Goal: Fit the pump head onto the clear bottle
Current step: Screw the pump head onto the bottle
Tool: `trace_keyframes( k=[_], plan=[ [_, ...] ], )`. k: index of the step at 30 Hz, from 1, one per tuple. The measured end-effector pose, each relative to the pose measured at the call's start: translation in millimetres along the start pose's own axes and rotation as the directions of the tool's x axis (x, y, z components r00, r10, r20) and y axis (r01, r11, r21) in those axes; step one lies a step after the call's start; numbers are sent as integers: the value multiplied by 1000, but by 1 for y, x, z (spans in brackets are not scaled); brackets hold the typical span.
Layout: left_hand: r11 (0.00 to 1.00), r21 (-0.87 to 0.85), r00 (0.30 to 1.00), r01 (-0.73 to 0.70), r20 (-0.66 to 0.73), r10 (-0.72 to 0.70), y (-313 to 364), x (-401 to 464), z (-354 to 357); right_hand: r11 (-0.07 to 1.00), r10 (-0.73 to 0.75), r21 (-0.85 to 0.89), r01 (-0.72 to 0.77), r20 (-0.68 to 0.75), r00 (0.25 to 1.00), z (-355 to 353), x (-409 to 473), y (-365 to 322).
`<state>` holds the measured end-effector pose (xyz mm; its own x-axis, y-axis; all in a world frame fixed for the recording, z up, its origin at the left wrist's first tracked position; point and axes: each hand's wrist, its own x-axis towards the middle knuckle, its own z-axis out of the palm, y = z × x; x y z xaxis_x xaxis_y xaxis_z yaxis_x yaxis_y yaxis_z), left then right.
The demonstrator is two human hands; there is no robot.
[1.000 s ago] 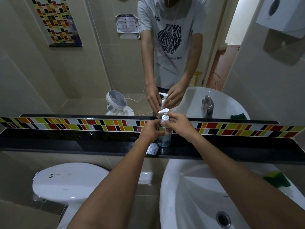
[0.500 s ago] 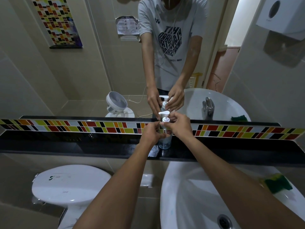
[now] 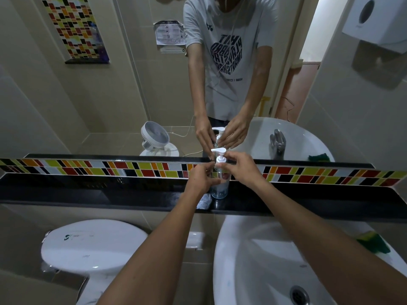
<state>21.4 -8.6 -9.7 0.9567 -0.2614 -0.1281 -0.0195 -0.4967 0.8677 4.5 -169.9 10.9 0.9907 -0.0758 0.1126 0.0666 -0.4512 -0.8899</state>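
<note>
A clear bottle [image 3: 219, 190] stands upright on the black shelf [image 3: 88, 192] below the mirror. A white pump head [image 3: 220, 155] sits on the bottle's neck, its nozzle pointing left. My left hand [image 3: 201, 178] is wrapped around the bottle's upper body from the left. From the right, my right hand [image 3: 239, 167] pinches the white collar of the pump head with its fingertips. The bottle's shoulder is hidden behind my fingers. The mirror repeats both hands and the bottle.
A white basin [image 3: 275, 265] lies below the shelf at the right, with a green sponge [image 3: 372, 242] on its rim. A white toilet lid [image 3: 92, 245] is at the lower left. A band of coloured tiles [image 3: 132, 170] runs behind the shelf. A white dispenser [image 3: 376, 18] hangs at the upper right.
Both hands stay on the bottle and pump head. My right fingers have shifted slightly around the collar. The view has tilted up a little.
</note>
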Motion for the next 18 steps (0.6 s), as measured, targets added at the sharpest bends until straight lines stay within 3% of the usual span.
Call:
trace_keyframes(
  k=[5,9,13,18],
  plan=[
    [999,30,999,-28,-19,28,0,0,4,1000,-10,-7,9,-108,994,11,-7,3],
    [1000,15,1000,-24,-7,24,-1,0,2,1000,12,2,-12,-56,998,2,-4,0],
    [999,-39,999,15,33,-14,1,1,3,963,81,260,-67,-43,996,-9,-1,-6],
    [999,-42,999,28,46,-26,1,3,3,928,109,365,-77,-67,992,-4,5,-11]
  ],
)
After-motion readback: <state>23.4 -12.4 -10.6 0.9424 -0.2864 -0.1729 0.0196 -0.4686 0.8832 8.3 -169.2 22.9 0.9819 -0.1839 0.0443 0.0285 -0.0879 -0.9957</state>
